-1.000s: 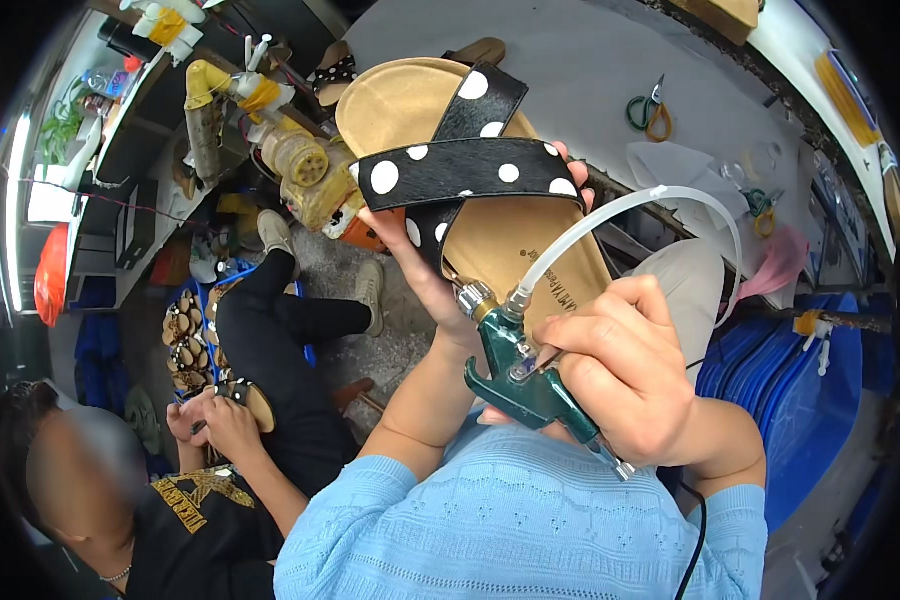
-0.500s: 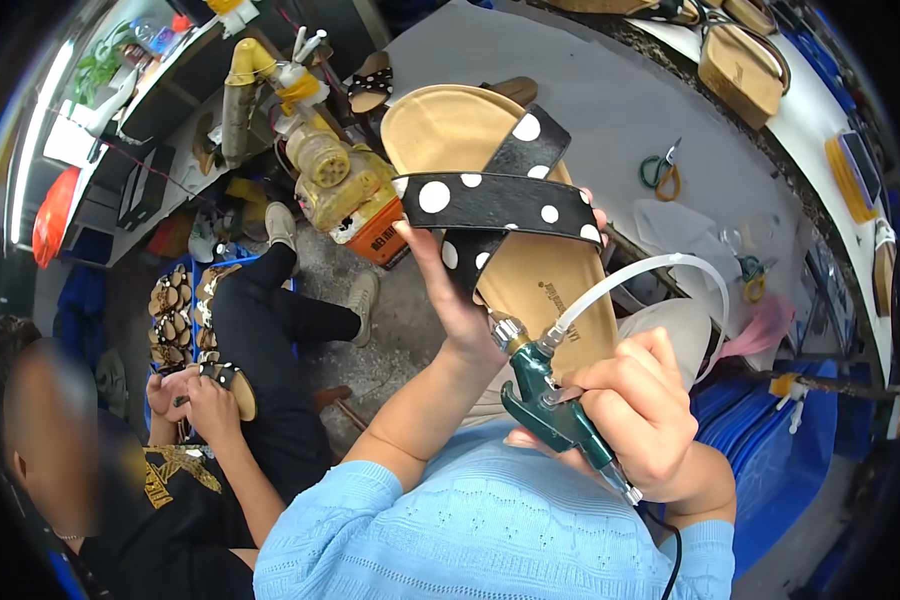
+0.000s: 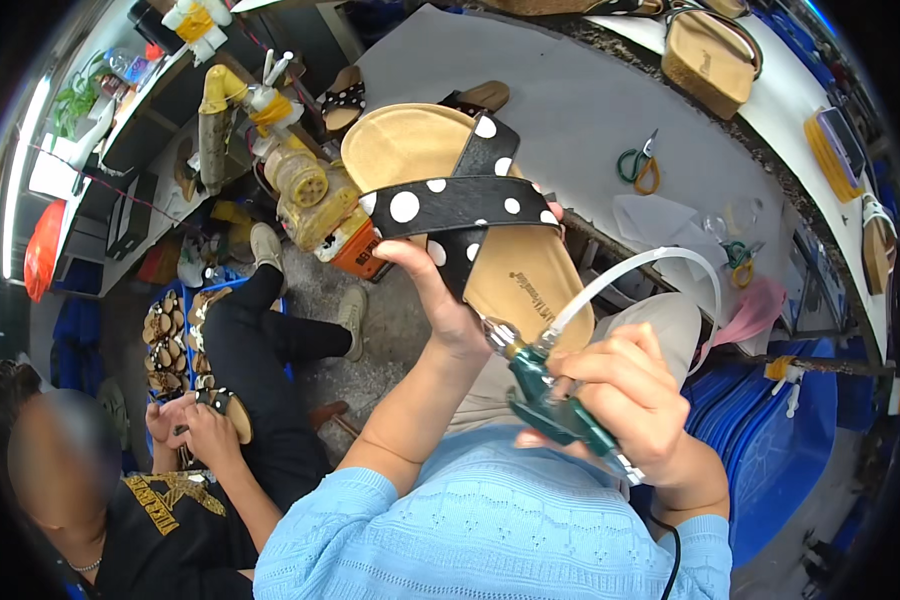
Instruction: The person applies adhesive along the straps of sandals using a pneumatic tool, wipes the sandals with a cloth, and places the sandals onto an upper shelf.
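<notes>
My left hand (image 3: 440, 305) is closed round a sandal (image 3: 405, 145) with a tan footbed and crossed black straps with white dots. The thumb presses the near strap, while fingertips show at the far edge. In my right hand (image 3: 635, 395) is a dark green spray gun (image 3: 532, 378), gripped by its body. Its silver nozzle points at the sandal's side, close to my left wrist. A translucent white hose (image 3: 660, 256) arches from the gun's top to the right. Whether the nozzle touches the sandal, I cannot tell.
On the grey bench lie scissors (image 3: 638, 165), a second pair (image 3: 740, 262) and polka-dot sandals (image 3: 344, 100). A yellowed machine (image 3: 305, 185) stands left of the sandal. Blue plastic bins (image 3: 785, 440) are at right. To the left, a seated co-worker holds another sandal (image 3: 238, 418).
The sandal in my left hand has shifted left and slightly nearer to me. My right hand and the spray gun are a little lower. The whole view has shifted slightly.
</notes>
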Available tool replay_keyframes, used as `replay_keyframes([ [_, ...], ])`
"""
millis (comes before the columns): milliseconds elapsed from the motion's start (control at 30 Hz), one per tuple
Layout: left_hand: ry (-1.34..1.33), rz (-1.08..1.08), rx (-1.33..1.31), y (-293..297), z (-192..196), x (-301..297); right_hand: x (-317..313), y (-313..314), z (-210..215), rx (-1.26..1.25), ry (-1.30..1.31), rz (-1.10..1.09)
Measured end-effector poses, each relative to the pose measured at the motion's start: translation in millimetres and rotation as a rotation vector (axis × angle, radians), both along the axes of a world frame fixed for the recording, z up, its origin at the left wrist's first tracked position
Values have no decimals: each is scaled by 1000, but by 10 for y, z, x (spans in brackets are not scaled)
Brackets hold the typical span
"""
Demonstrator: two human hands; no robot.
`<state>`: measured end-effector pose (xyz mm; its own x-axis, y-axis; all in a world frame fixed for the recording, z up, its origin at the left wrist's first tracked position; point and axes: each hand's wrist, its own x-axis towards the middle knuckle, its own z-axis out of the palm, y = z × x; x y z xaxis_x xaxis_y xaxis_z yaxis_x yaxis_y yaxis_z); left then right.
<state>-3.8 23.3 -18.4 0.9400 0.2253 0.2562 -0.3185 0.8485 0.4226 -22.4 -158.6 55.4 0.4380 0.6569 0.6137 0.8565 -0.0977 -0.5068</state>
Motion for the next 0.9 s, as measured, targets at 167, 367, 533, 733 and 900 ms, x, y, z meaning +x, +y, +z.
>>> replay_keyframes([
  [167, -71, -386, -230, 168, 111, 40, 71, -420, 28, 182, 73, -143],
  [367, 33, -524, -399, 21, 135, -20, 169, -487, -56, 190, 1, -349],
  [533, 123, -537, -415, -142, 172, 3, 219, -451, -109, 112, -129, -387],
  [733, 25, -385, -92, -296, 143, 113, 299, -403, -168, 114, -178, -470],
  [900, -6, -428, -57, -319, 82, 118, 233, -393, -203, 87, -195, -507],
])
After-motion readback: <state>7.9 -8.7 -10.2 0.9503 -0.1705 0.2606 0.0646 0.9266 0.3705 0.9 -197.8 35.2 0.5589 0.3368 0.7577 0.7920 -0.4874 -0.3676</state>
